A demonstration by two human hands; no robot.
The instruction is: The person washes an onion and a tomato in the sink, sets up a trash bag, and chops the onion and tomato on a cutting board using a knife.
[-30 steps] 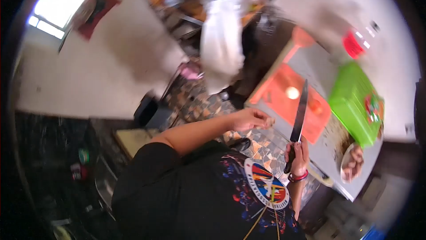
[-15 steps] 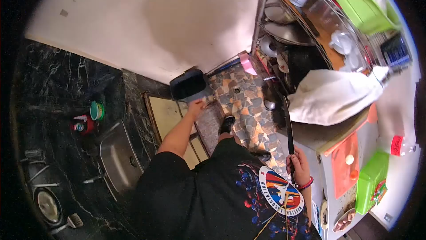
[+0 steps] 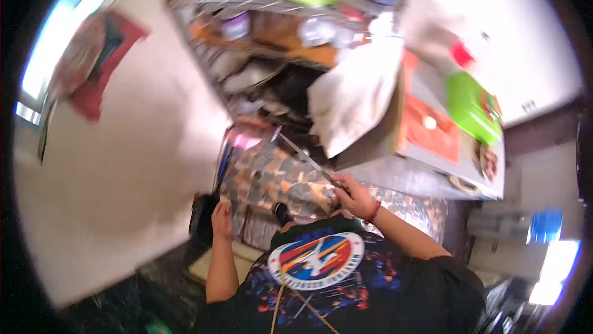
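My right hand [image 3: 356, 198] is wrapped round the handle of a long knife [image 3: 307, 158], whose thin blade points forward and to the left over the tiled floor. At the left, my left hand [image 3: 221, 219] is raised beside a black bin [image 3: 202, 213]. Its fingers look curled together, and a small pale patch shows at their tips; blur hides what it is. Right of the blade, a white cloth [image 3: 355, 96] hangs over the near side of a counter [image 3: 426, 158].
On the counter are an orange mat [image 3: 441, 142] with a pale round item [image 3: 429, 122], a bright green container [image 3: 472, 108] and a plate of food [image 3: 488, 161]. A wire rack [image 3: 272, 3] with dishes stands ahead. A wall [image 3: 130, 167] rises at the left.
My view has swung right, taking the sink out of sight and bringing the counter inward. My left hand is now beside the bin. The knife has tilted leftward, still in my right hand.
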